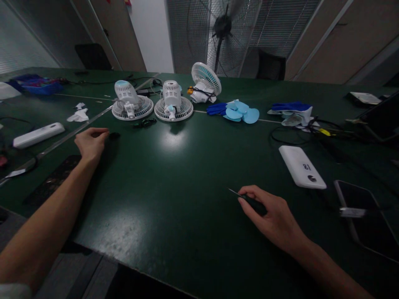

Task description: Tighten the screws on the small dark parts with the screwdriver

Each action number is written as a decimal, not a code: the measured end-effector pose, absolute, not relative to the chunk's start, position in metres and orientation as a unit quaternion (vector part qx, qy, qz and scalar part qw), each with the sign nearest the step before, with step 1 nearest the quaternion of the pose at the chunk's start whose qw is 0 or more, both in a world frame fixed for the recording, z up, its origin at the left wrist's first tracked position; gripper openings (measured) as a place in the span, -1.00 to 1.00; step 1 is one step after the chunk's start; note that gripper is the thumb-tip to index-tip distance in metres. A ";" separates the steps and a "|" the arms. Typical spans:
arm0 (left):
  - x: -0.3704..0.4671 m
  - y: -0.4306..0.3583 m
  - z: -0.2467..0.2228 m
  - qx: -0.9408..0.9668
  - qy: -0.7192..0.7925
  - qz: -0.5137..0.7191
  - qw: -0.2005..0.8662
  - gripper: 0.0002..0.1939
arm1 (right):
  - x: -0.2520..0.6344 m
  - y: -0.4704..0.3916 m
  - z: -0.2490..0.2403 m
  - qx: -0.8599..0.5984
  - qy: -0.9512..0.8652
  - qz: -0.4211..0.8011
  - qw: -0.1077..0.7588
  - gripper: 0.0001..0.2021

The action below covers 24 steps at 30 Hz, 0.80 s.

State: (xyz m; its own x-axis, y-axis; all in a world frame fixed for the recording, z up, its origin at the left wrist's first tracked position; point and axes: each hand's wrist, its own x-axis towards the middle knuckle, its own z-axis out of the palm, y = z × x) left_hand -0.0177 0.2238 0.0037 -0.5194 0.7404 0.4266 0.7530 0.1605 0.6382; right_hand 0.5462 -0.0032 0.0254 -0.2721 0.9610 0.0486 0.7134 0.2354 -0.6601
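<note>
Dark-handled screwdriver, gripped by the right hand at four o'clock, presumably for control; left hand, nine o'clock: grasp unclear.

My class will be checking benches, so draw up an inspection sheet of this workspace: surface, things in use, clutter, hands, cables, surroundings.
Surface: dark green tabletop, glossy, with light reflections.
Things in use: thin-shafted screwdriver; small dark object, too dim to identify.
Clutter: left fan and middle fan face down, right fan tilted; light-blue fan blades; blue-and-white gloves; numbered white device.
Hands: right hand grips the screwdriver; left hand is pinched beside the small dark object, contents unclear.
Cables: black cable loops loosely near the gloves.
Surroundings: large standing fan, window blinds, dark chair.
</note>
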 end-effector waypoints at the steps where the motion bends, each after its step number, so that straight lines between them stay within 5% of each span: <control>1: -0.017 0.224 0.003 -0.492 -0.761 -0.423 0.002 -0.67 | 0.546 -0.003 0.025 -0.558 -0.751 0.267 0.230 -0.80; 24: -0.012 0.223 0.005 -0.494 -0.760 -0.416 -0.070 -0.55 | 0.544 -0.003 0.028 -0.561 -0.748 0.271 0.229 -0.81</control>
State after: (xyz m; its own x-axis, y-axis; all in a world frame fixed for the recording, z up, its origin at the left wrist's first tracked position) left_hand -0.0122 0.2235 0.0049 -0.5018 0.8092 0.3055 0.6932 0.1651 0.7016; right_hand 0.5438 -0.0032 0.0279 -0.2669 0.9630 0.0378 0.7148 0.2242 -0.6624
